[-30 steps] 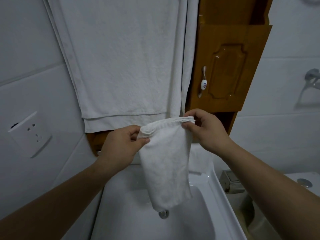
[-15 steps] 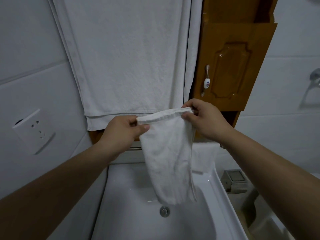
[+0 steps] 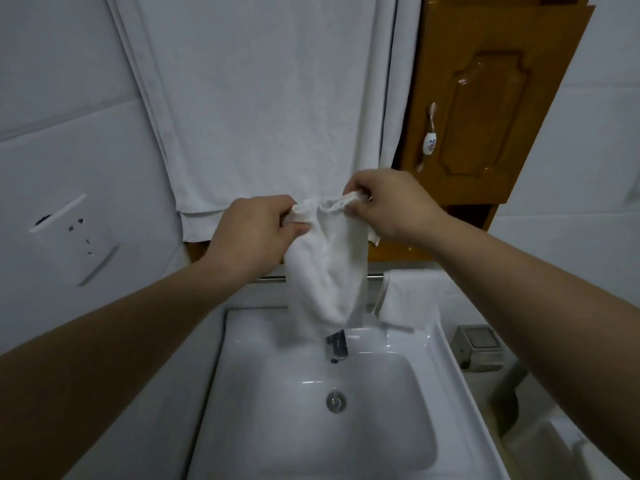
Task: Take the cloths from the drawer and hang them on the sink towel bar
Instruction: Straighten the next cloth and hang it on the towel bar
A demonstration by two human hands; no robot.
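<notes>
A small white cloth (image 3: 327,271) hangs folded from both my hands above the back of the sink. My left hand (image 3: 251,233) pinches its left top corner and my right hand (image 3: 388,204) pinches the right top corner, the top edge bunched between them. Behind the cloth runs the metal towel bar (image 3: 374,277) along the sink's back edge. Another white cloth (image 3: 408,301) is draped over the bar's right part. The held cloth's lower end covers the top of the faucet (image 3: 336,346).
A large white towel (image 3: 263,109) hangs on the wall above. A wooden cabinet door (image 3: 485,109) with a handle is at upper right. The white sink (image 3: 311,427) lies below. A wall socket (image 3: 74,237) sits left, a small metal box (image 3: 479,348) right.
My hands have come closer together, bunching the cloth's top edge. The view has tilted down, so the towel bar, faucet and the hung cloth show more fully.
</notes>
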